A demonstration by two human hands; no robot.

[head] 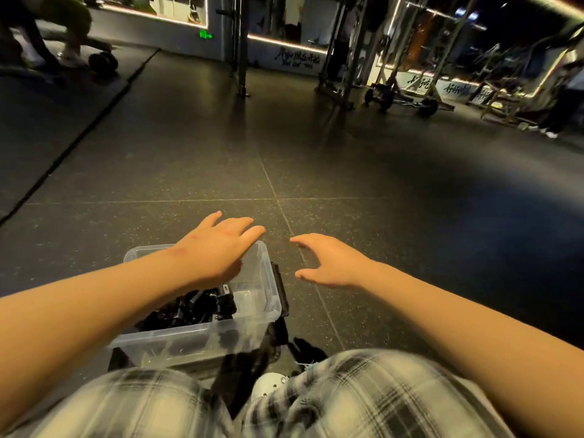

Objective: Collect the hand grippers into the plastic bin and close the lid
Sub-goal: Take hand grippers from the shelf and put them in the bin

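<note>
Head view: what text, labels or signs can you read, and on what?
Green sign, far back: glowing, too blurred to read.
Dark script, back middle, low down: brush-style, illegible.
More script, back right: blurred.
Grippers in the bin: no readable label.

Head view: one wide-angle camera worn on the person's head, facing forward and tilted down. Nearest, at the bottom edge, are the plaid trousers [363, 393] and the clear bin [177, 343]. Both forearms enter from the lower corners, the left hand [218, 248] above the bin and the right hand [328, 263] beside it. Beyond, the dark floor [316, 172] recedes to distant metal frames [349, 74], which bend near the top edge.
</note>
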